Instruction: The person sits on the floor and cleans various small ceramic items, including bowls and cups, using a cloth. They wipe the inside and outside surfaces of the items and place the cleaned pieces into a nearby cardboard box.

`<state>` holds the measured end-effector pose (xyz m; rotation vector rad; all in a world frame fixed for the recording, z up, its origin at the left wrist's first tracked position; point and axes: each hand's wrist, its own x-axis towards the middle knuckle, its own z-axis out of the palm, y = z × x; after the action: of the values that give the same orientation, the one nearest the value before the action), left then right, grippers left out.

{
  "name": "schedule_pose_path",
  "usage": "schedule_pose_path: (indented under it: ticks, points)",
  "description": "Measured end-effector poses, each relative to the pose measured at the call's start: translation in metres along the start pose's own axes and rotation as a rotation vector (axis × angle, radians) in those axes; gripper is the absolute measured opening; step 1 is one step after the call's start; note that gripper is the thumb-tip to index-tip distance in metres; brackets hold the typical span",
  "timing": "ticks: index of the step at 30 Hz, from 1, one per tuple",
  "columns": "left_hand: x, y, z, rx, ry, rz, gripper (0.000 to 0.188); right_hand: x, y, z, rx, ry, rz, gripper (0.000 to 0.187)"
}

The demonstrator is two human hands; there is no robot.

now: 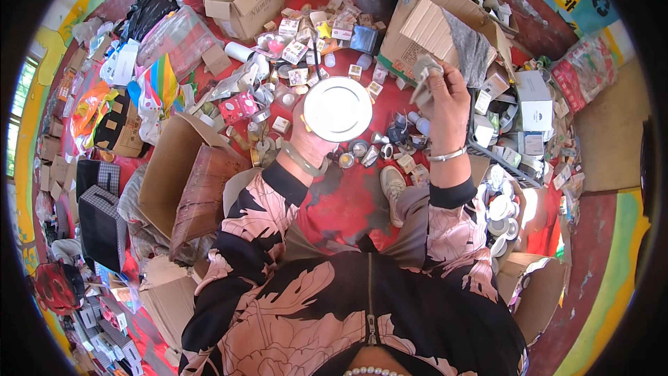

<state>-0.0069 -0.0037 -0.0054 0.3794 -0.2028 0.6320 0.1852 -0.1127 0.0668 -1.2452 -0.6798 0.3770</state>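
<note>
My left hand (311, 141) is closed round the edge of a round white disc with a silver rim (338, 109), which looks like a flat lamp. Its fingers are mostly hidden behind the disc. A dark cord (316, 54) shows just beyond its upper edge. Off to the right, my right hand (447, 101) is raised and pinches a crumpled grey rag (424, 78). The rag and the disc are apart. On the floor below and beyond both hands lie small boxes (295, 51) and several round metal lamp parts (358, 147).
Open cardboard boxes stand at the far left (248, 1), at the near left (182, 174) and at the far right (445, 24). A dark crate (511, 170) full of small boxes is at my right. Plastic bags (182, 45) pile up at the left. My shoe (393, 195) rests on the red floor.
</note>
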Motion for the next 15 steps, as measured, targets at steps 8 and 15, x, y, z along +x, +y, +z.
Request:
schedule_pose_path:
  ticks: [8,15]
  points:
    - [0.007,-0.017,0.018,-0.04,0.201,-0.062,0.043,-0.044,-0.023,0.05,-0.634,-0.335,-0.762,0.037]
    - [-0.011,-0.015,-0.013,0.013,0.487,-0.143,0.04,-0.093,-0.008,0.068,-0.654,-0.638,-0.66,0.045]
